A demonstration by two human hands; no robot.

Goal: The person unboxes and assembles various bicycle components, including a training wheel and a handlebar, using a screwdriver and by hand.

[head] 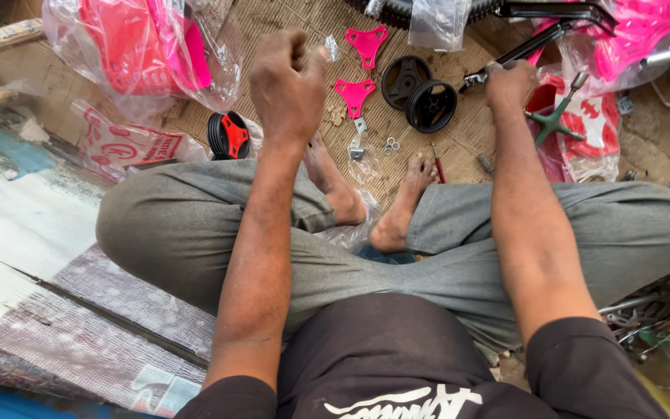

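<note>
Looking down from the head camera, I see my left hand raised above the woven mat, fingers curled in narrow; something small and pale shows at the thumb tip, but I cannot tell what it is or whether it is truly held. My right hand reaches forward and closes on the end of a black metal bar that runs up toward a black frame at the top edge.

Just beside the right hand lies a green cross-shaped wrench on a red-and-white plastic bag. Between the two hands sit two black plastic wheels, touching each other, and left of them two pink three-armed brackets — one above the other. Small metal washers and clips are scattered on the mat near my bare feet, and a thin red-handled tool lies by the right foot.

Further left a black wheel with a red hub stands on edge beside a printed bag. A clear bag of pink plastic parts fills the upper left — more pink parts in plastic sit at the upper right. My legs are crossed in grey trousers.
</note>
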